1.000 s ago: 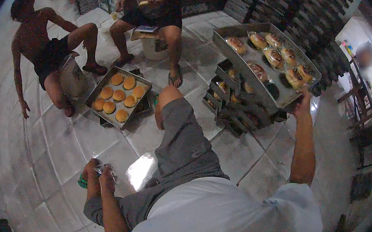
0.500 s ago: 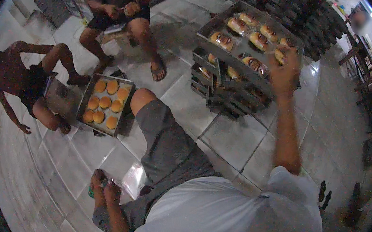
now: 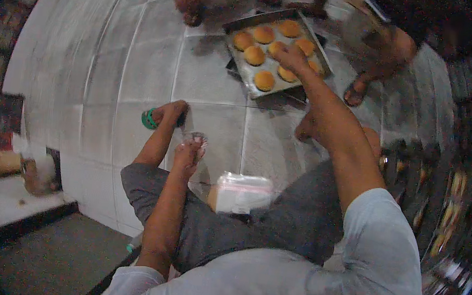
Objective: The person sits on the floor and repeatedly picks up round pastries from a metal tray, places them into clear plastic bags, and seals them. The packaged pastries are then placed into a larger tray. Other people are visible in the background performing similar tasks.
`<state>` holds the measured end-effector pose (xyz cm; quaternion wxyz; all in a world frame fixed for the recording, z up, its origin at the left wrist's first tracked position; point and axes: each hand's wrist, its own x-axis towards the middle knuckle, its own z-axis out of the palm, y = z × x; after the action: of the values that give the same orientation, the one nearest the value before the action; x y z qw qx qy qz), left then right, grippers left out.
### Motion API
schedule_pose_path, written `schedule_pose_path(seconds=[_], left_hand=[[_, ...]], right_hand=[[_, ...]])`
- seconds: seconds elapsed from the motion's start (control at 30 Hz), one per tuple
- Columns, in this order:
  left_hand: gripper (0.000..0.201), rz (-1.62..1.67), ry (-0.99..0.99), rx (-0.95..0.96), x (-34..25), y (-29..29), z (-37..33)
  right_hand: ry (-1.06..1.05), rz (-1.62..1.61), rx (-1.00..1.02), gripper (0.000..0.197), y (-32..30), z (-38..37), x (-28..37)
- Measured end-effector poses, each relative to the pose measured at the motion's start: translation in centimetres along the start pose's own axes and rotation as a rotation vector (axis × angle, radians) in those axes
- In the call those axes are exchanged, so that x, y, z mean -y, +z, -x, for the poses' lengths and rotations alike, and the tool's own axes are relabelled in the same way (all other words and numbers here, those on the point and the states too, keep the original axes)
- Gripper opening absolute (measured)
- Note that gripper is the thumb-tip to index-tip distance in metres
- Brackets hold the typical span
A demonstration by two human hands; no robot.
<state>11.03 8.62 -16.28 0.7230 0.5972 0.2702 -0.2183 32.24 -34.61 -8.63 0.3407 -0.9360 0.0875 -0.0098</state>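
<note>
**Right hand down from the rack, now over the bun tray**

Moved since half a second ago: right hand (image 3: 291,55) off the high rack tray and down onto the floor tray (image 3: 243,70); view swung hard, rack now a blur at the right edge. Reaching across the bent knee, arm stretched long because the tray sits well ahead on the tiles. Fingers curled over a bun (image 3: 286,55) near the tray's middle, seemingly closing on it; whether actually gripped or only touched, cannot tell from here. Seven or so other golden buns spread in loose rows, spaced apart, likely so none stick or crush.

Left hand (image 3: 189,152) kept low by the left knee, pinched shut on a small clear crinkled piece, perhaps a wrapper (image 3: 196,138), held ready beside the body. Clear bag (image 3: 241,192) with a pale block inside resting on the lap, close for both hands. Green roll (image 3: 149,119) by the left foot on the floor. Other people's legs and a sandalled foot (image 3: 357,91) crowding the tray's far side.
</note>
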Motion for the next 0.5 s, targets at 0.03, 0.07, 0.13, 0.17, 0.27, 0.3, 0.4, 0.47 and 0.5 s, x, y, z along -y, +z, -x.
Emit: schedule_pose_path(seconds=[0.03, 0.07, 0.13, 0.17, 0.27, 0.3, 0.4, 0.47, 0.5], left_hand=[[0.028, -0.077, 0.027, 0.08, -2.0, 2.7, -0.1], [0.03, -0.096, 0.002, -0.002, -2.6, 2.8, 0.1], [0.035, -0.135, -0.055, -0.174, -3.0, 2.7, 0.1], [0.037, -0.139, -0.087, -0.142, -4.2, 4.4, 0.0], [0.044, -0.144, -0.167, -0.037, -6.5, 6.2, -1.1], [0.046, -0.131, -0.202, -0.09, -5.7, 4.8, -1.6], [0.046, 0.345, -0.358, -0.142, -5.1, 2.5, -1.5], [0.043, 0.677, -0.431, -0.117, -5.5, 2.1, -1.8], [0.041, 0.784, -0.45, -0.11, -5.0, 1.9, -2.2]], right_hand=[[0.253, -0.151, 0.115, 0.047, 2.9, -2.2, -5.8], [0.356, -0.169, 0.228, 0.05, 6.4, -3.4, -6.6], [0.411, -0.041, 0.413, 0.054, 12.3, -4.6, -5.8], [0.281, 0.049, 0.305, 0.052, 13.8, -5.8, -10.0], [0.001, 0.35, 0.178, 0.055, 16.4, -9.0, -20.4], [-0.002, 0.385, 0.348, 0.057, 18.4, -9.8, -17.9], [0.052, 0.402, 0.714, 0.063, 19.5, -9.3, -10.3], [0.06, 0.391, 0.773, 0.068, 18.3, -7.5, -8.6], [0.04, 0.39, 0.755, 0.07, 17.8, -6.8, -8.2]])
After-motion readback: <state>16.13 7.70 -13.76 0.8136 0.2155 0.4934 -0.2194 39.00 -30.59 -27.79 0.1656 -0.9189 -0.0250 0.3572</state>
